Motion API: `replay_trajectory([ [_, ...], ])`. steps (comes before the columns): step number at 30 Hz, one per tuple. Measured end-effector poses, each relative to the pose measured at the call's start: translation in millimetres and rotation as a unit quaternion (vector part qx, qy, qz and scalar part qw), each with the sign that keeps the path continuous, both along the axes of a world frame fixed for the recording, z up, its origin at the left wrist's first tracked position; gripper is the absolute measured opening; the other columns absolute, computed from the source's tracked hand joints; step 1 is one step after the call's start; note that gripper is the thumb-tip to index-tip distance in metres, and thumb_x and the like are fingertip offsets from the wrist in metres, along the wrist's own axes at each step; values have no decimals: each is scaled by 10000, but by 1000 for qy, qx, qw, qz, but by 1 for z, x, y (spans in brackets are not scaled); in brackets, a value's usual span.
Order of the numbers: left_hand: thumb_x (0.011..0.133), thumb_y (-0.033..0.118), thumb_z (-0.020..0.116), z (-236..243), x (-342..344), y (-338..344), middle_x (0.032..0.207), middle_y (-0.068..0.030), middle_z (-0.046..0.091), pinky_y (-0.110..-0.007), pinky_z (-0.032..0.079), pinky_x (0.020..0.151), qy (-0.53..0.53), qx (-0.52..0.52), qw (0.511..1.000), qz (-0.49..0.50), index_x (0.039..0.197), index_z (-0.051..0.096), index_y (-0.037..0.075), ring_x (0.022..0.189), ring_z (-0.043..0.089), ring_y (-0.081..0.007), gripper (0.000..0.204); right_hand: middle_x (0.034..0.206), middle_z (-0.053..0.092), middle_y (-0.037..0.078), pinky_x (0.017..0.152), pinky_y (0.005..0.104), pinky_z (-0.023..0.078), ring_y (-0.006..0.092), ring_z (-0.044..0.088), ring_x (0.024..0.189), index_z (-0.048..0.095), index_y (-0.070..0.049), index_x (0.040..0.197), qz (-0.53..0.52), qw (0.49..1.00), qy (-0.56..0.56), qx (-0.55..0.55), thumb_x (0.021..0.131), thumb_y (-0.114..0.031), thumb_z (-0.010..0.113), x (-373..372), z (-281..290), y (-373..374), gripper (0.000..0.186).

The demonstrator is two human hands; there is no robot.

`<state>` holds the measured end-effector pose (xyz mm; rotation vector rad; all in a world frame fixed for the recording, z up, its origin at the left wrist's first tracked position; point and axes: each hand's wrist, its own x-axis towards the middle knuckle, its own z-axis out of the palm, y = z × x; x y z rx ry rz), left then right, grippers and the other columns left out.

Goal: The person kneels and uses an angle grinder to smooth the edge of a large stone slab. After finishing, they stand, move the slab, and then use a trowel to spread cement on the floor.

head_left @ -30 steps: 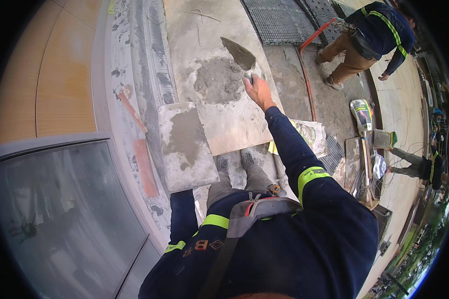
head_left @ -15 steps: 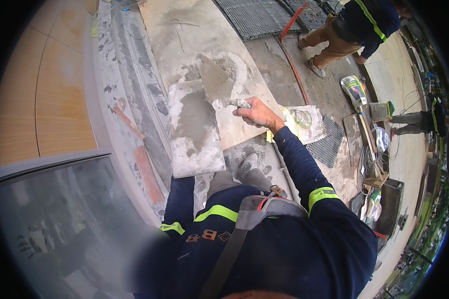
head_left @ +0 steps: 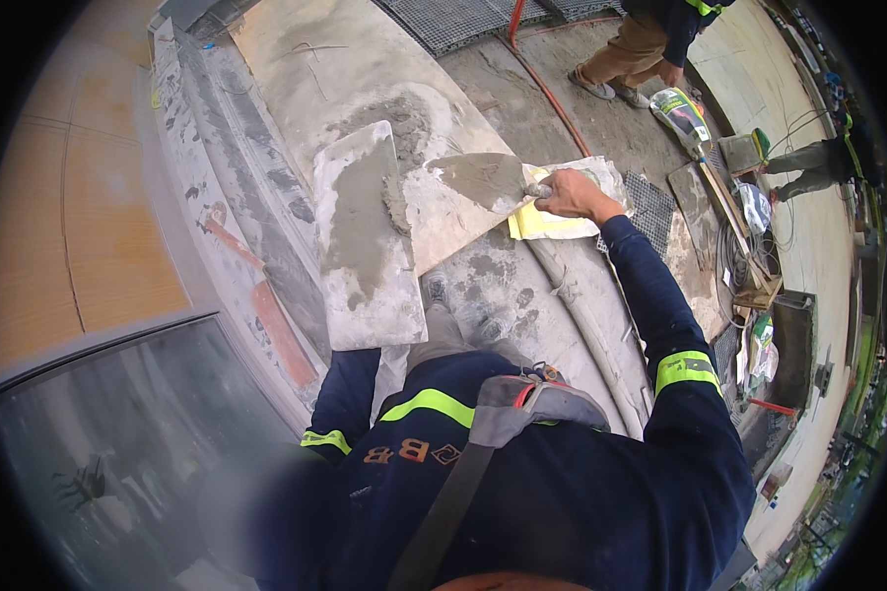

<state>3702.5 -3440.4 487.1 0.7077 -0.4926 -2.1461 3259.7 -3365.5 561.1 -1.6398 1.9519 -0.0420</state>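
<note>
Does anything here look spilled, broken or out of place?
Nothing looks broken. Grey mortar is smeared unevenly on the flat square board, with splashes and footprints on the ground below. The right hand holds a loaded trowel beside it. A yellow bag lies crumpled under that hand.

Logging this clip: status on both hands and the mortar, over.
Right hand shut on trowel, blade loaded with grey mortar. Left hand hidden under the hawk board, which carries a mortar smear. Nothing between trowel and hawk board; mortar pile on the slab behind.
</note>
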Motion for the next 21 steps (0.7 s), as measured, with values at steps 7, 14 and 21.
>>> replay_trajectory([
  [7, 1079, 362, 484, 8, -14, 12, 1283, -127, 619, -396, 523, 958, 22, -17, 999, 23, 1398, 516, 39, 1130, 630, -270, 455, 813, 651, 228, 729, 517, 489, 443, 647, 804, 590, -36, 1004, -121, 937, -89, -315, 930, -390, 698, 101, 41, 0, 378],
  [14, 1076, 359, 491, -8, -19, -28, 1269, -128, 626, -394, 527, 949, 39, -13, 999, 33, 1389, 523, 36, 1118, 636, -270, 450, 944, 617, 215, 848, 530, 452, 445, 605, 930, 533, -23, 1100, -42, 931, -131, -337, 861, -137, 711, 181, -31, -93, 319],
  [21, 1074, 355, 498, -21, -19, -102, 1256, -128, 634, -392, 530, 939, 46, 14, 996, 79, 1380, 531, 33, 1105, 642, -269, 446, 1026, 628, 230, 865, 519, 473, 449, 588, 1008, 597, -32, 1169, -11, 913, -121, -391, 862, -95, 678, 163, -66, -207, 324],
])
